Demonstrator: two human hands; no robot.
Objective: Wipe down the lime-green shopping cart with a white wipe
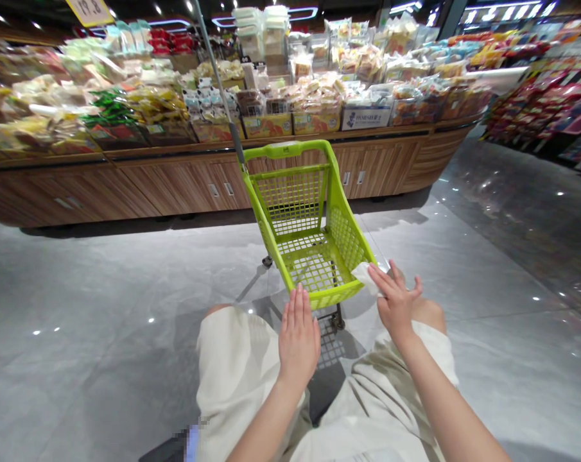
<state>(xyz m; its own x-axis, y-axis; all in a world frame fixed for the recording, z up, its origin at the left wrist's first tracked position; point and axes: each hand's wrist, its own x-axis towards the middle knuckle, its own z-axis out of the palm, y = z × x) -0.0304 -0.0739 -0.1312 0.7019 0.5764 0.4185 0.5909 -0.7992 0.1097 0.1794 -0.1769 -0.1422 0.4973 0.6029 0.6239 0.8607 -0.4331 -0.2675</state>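
The green cart (346,231) stood on the floor (126,282). At its near rim (331,297) the left hand (300,337) lay flat; apart from it, the right hand (396,300) held a white wipe (364,274) to the rim's right end. Beyond, boxes (268,125) of packaged goods (316,91) lined the wooden counter (167,186).

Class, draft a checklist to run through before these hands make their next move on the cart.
1. White tissue at the right hand: ok, under its fingers.
2. Tissue by the cart: ok, at the near right corner.
3. Left hand placed: ok, flat at the near rim.
4. Cart upright: ok.
5. Wheels unable to roll: cannot tell; no lock shows.
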